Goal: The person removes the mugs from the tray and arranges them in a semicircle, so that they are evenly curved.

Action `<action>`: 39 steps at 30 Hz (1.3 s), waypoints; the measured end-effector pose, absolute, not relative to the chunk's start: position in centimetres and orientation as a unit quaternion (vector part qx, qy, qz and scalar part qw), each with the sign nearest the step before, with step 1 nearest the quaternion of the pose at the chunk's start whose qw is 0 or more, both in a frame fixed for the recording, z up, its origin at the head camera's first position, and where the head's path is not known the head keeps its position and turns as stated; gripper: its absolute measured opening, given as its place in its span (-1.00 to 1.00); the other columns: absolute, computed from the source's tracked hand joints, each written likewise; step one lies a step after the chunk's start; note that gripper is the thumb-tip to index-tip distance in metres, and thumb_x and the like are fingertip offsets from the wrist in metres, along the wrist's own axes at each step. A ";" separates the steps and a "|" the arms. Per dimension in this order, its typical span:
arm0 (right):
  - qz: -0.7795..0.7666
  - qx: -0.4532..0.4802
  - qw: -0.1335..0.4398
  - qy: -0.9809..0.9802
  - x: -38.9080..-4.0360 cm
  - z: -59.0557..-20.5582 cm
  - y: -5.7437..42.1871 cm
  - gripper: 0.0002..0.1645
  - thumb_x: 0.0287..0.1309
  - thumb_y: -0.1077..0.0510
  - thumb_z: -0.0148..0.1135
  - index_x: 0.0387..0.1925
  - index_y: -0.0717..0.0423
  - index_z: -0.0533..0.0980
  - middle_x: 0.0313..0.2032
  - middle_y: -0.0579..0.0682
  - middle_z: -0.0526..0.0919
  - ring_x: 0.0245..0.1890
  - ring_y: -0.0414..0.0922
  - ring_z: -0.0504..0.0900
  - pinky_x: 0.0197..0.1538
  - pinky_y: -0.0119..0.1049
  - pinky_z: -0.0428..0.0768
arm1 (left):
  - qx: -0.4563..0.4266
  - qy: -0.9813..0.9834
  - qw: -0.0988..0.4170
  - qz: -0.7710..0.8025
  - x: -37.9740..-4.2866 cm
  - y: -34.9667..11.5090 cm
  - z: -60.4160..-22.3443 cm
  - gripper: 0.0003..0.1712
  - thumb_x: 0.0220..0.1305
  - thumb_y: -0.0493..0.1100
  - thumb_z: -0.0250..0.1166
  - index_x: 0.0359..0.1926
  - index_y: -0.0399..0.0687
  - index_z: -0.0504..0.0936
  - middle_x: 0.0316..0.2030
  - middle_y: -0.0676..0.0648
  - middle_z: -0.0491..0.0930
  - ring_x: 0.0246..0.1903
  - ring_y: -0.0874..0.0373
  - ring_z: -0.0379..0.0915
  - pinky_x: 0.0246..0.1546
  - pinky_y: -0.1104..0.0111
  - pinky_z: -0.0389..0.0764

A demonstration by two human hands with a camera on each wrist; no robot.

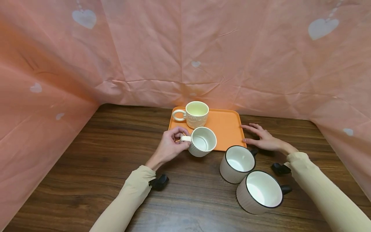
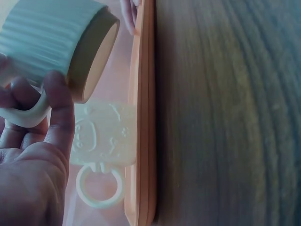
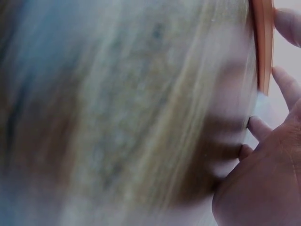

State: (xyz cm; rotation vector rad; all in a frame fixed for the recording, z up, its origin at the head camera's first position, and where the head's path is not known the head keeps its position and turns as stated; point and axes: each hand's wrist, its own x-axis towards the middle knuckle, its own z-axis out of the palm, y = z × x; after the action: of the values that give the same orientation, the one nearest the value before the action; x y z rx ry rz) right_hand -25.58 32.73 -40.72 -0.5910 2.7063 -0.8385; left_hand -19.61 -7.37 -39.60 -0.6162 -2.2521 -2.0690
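Observation:
My left hand (image 1: 173, 144) pinches the handle of a white ribbed mug (image 1: 202, 141), held up over the front edge of an orange tray (image 1: 227, 129). In the left wrist view this ribbed mug (image 2: 51, 42) is tilted and its unglazed base shows. A cream mug with a raised pattern (image 1: 197, 115) and a ring handle stands on the tray's back left part; its handle points left. At the tray's right edge my right hand (image 1: 265, 139) has its fingers spread, with fingertips touching the rim. The right wrist view shows these fingers (image 3: 288, 87) against the orange edge.
Two larger white ribbed mugs with black rims and black handles stand on the dark wood table (image 1: 116, 154): one close to the tray's front right corner (image 1: 236, 166), the other nearer (image 1: 258, 196). Pink cloth (image 1: 162, 58) with white hearts hangs behind and at both sides.

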 end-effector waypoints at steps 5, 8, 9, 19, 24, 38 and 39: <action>-0.286 -0.201 0.128 0.928 -25.7 -40.8 32.7 -0.18 0.38 -0.06 0.25 0.55 0.02 0.21 0.54 0.45 -0.06 0.51 0.52 -0.10 0.28 0.62 0.00 | -0.212 -0.718 -0.009 -0.662 -19.4 -7.2 -39.7 -0.76 0.06 -0.47 0.32 -0.19 -0.34 0.59 -0.50 0.12 0.55 -0.46 0.31 0.47 -0.40 0.50 0.49; -0.285 -0.200 0.128 0.929 -25.7 -40.8 32.7 -0.18 0.38 -0.06 0.25 0.55 0.03 0.21 0.54 0.44 -0.06 0.51 0.52 -0.09 0.28 0.63 0.01 | -0.224 -0.713 -0.028 -0.664 -19.5 -7.2 -39.9 -0.78 0.06 -0.47 0.29 -0.20 -0.37 0.58 -0.50 0.13 0.55 -0.47 0.32 0.46 -0.42 0.51 0.47; -0.284 -0.200 0.128 0.929 -25.7 -40.8 32.8 -0.18 0.37 -0.05 0.25 0.55 0.03 0.21 0.54 0.45 -0.06 0.51 0.53 -0.09 0.28 0.63 0.01 | -0.228 -0.711 -0.035 -0.664 -19.5 -7.2 -39.9 -0.78 0.06 -0.47 0.28 -0.21 -0.37 0.57 -0.49 0.14 0.54 -0.47 0.33 0.45 -0.43 0.51 0.46; -0.283 -0.199 0.136 0.928 -25.9 -40.7 32.6 -0.14 0.35 -0.05 0.28 0.56 0.05 0.19 0.54 0.46 -0.07 0.49 0.55 -0.08 0.26 0.64 0.02 | -0.260 -0.700 -0.112 -0.655 -19.5 -7.3 -40.4 -0.83 0.07 -0.42 0.21 -0.25 -0.34 0.55 -0.49 0.11 0.52 -0.52 0.34 0.40 -0.48 0.51 0.45; -0.281 -0.197 0.137 0.929 -25.8 -40.6 32.4 -0.14 0.36 -0.06 0.26 0.56 0.03 0.19 0.54 0.45 -0.07 0.49 0.56 -0.10 0.27 0.65 0.00 | -0.265 -0.707 -0.144 -0.639 -19.5 -7.4 -40.7 -0.82 0.06 -0.41 0.22 -0.25 -0.32 0.55 -0.49 0.09 0.51 -0.50 0.32 0.40 -0.45 0.51 0.45; -0.276 -0.194 0.139 0.931 -25.8 -40.7 32.5 -0.15 0.39 -0.10 0.22 0.58 0.01 0.16 0.56 0.44 -0.11 0.51 0.56 -0.15 0.28 0.67 -0.08 | -0.243 -0.706 -0.176 -0.641 -20.3 -7.0 -41.1 -0.82 0.11 -0.39 0.23 -0.21 -0.30 0.57 -0.41 0.06 0.56 -0.45 0.26 0.50 -0.38 0.43 0.61; -0.277 -0.194 0.139 0.931 -25.7 -40.7 32.5 -0.15 0.39 -0.10 0.22 0.57 0.01 0.16 0.56 0.44 -0.11 0.51 0.56 -0.15 0.28 0.67 -0.08 | -0.241 -0.706 -0.176 -0.642 -20.4 -7.0 -41.1 -0.82 0.12 -0.39 0.23 -0.20 -0.30 0.57 -0.40 0.05 0.56 -0.44 0.25 0.51 -0.38 0.42 0.62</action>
State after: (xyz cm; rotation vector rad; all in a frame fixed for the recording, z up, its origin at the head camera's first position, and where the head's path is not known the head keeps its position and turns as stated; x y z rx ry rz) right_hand -25.74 32.46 -40.65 -0.5604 2.6909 -0.7996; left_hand -20.37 -7.00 -41.11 -0.8553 -2.5089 -2.2799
